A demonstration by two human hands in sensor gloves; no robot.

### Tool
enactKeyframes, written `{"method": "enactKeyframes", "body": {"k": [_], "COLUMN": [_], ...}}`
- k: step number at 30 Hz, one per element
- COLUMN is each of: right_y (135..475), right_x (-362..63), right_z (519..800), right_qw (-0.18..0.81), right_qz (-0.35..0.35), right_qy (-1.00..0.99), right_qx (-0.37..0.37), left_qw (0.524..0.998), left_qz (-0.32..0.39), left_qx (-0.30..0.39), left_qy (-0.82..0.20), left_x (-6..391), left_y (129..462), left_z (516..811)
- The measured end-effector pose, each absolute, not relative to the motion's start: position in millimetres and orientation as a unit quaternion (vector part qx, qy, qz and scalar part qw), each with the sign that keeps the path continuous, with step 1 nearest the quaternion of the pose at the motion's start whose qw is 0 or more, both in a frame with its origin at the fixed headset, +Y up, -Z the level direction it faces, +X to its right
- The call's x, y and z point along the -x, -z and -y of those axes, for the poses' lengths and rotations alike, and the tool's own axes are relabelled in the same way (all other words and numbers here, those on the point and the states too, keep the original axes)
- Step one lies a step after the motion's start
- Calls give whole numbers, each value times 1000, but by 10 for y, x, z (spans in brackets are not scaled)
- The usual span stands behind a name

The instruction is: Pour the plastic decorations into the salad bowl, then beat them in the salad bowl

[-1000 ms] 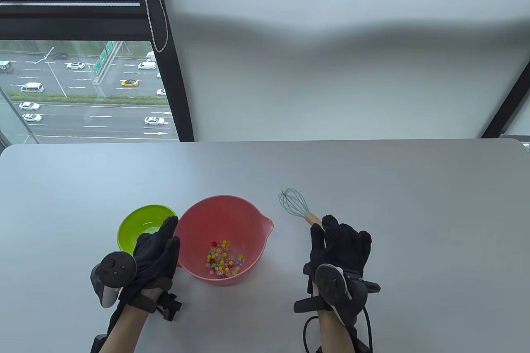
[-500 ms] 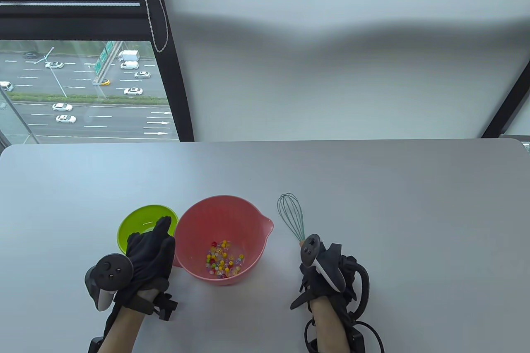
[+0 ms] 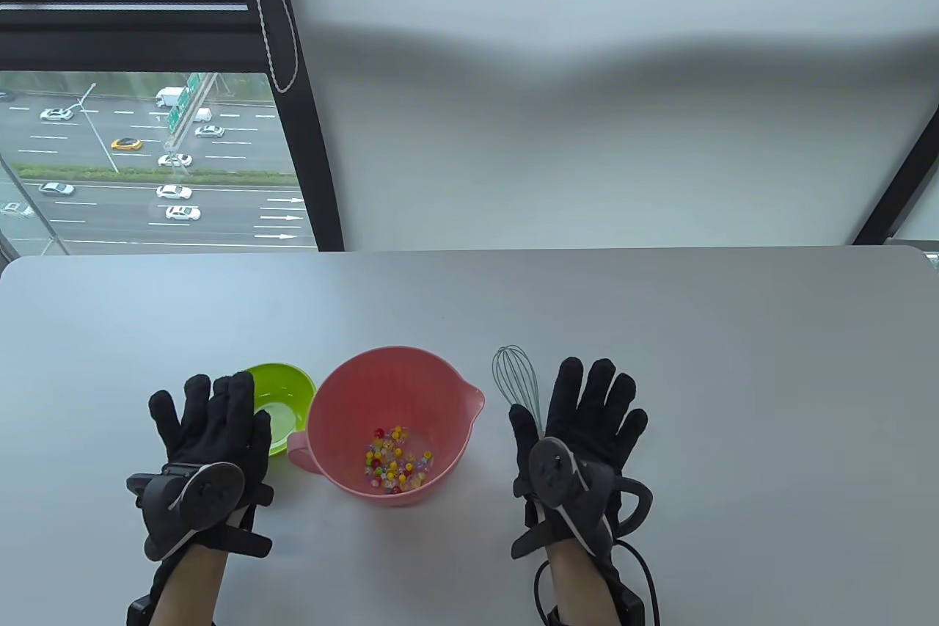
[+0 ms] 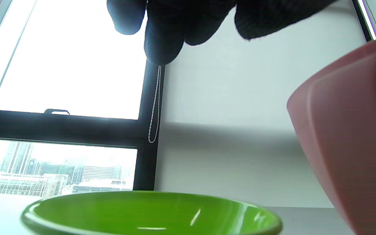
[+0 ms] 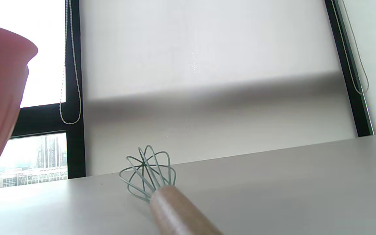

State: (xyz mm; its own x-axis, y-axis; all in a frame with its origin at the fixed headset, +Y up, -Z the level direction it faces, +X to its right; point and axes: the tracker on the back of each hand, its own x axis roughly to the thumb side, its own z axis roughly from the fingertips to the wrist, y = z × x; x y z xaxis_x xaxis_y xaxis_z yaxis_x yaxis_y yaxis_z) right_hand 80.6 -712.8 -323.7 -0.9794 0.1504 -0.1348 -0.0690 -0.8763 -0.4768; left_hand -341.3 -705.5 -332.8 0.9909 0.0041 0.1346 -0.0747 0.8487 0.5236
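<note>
The pink salad bowl (image 3: 381,387) stands near the table's front edge with several coloured plastic beads (image 3: 396,466) in its bottom. A small green bowl (image 3: 287,391) with nothing visible inside stands just to its left. My left hand (image 3: 209,409) is flat with fingers spread, over the green bowl's left edge, holding nothing. The teal wire whisk (image 3: 516,380) lies on the table right of the pink bowl. Its wooden handle (image 5: 178,212) runs under my right hand (image 3: 590,409), which is flat, spread and not gripping. Left fingers (image 4: 162,36) hang above the green bowl (image 4: 152,212).
The grey table (image 3: 733,362) stretches wide to the right and behind the bowls. A wall and a window with a bead cord (image 3: 275,31) stand beyond its far edge. The pink bowl's side (image 4: 354,137) rises close to my left hand.
My right hand let go of the whisk handle and opened flat over it. The whisk now points straight away. My left hand left the pink bowl's handle, moved left and spread flat.
</note>
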Motion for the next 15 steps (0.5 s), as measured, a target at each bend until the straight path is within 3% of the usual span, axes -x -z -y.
{"method": "enactKeyframes", "body": {"k": [7, 15], "right_y": [3402, 3392], "right_x": [-774, -771], "right_z": [7409, 7432], "right_qw": [11, 94], "right_qz": [127, 81], "right_qy": [-989, -990], "right_qx": [81, 68], "left_qw": [983, 985], "left_qz": [50, 45], "left_qx": [-177, -166], "left_qy": [-23, -29], "left_x": [3440, 3465], "left_y": [3443, 3495], "left_z": [7310, 7352]}}
